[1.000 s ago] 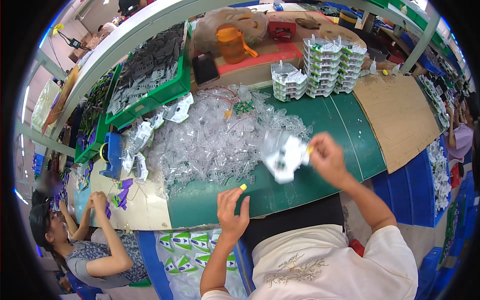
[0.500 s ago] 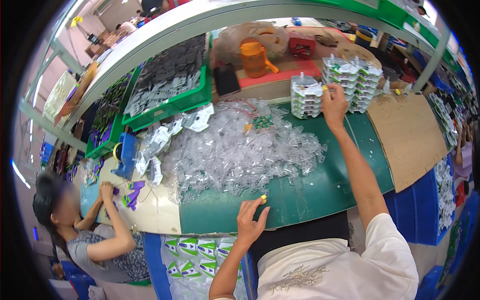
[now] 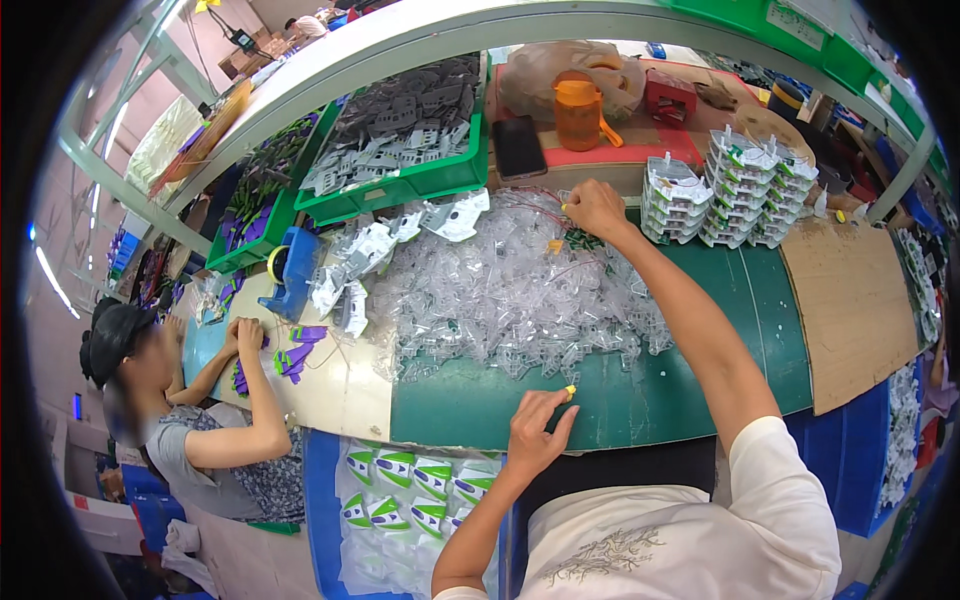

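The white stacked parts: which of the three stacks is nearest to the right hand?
The left stack: it stands closest to the right hand and is lower than the middle stack and right stack.

The plastic pieces (image 3: pixel 500 290) are colourless, the bottle (image 3: pixel 577 118) orange, the shirt (image 3: pixel 700 530) cream with a brown branch print (image 3: pixel 605 555).

From my end, can't tell whether yellow-tipped bare right hand (image 3: pixel 597 212) pinches anything; it partly hides small green circuit boards (image 3: pixel 582 240). Near left, blue plastic box (image 3: pixel 323 490) cut off by lower edge. Small white pieces (image 3: pixel 901 440) at right: too small to identify.
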Tool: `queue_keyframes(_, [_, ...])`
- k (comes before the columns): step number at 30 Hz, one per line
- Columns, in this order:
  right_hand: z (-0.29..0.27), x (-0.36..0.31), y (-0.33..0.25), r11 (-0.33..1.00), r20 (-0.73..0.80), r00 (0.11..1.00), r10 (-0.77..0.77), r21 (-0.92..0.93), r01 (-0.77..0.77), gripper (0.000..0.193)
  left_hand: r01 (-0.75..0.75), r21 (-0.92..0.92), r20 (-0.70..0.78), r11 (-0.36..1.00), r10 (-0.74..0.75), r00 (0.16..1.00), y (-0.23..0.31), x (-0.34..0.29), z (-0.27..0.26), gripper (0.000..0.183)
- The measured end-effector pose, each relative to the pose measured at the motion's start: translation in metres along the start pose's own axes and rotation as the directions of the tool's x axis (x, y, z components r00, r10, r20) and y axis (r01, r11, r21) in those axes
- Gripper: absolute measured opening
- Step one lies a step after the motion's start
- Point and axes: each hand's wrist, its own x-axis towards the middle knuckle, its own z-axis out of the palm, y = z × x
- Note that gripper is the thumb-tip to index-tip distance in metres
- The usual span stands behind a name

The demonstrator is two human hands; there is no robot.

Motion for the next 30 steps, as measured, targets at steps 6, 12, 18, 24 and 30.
queue_keyframes(6, [-0.030,0.007,-0.002,0.927,-0.057,0.994,-0.098,0.359,0.112,0.017,-0.034,0.000,0.025,0.999,0.034,0.999,-0.001,-0.002,-0.002,0.026])
queue_keyframes(12, [-0.078,-0.010,-0.029,0.490,0.292,0.936,-0.196,0.856,-0.165,0.017,-0.052,0.012,0.020,0.999,0.051,0.998,-0.004,-0.003,-0.003,0.023])
queue_keyframes(18, [-0.074,-0.027,-0.033,0.704,0.216,0.972,-0.096,0.705,-0.087,0.015,-0.062,0.015,0.008,0.998,0.062,0.998,-0.002,-0.003,-0.002,0.020])
queue_keyframes(24, [-0.086,-0.055,-0.030,0.603,0.165,0.956,-0.242,0.798,0.014,0.013,-0.051,-0.041,-0.004,0.998,0.051,0.999,-0.004,-0.004,0.000,0.018])
queue_keyframes(30, [-0.098,-0.146,-0.040,0.742,0.211,0.937,-0.279,0.667,0.071,0.009,0.387,-0.589,0.011,0.710,-0.472,0.881,-0.012,-0.005,-0.020,0.029])
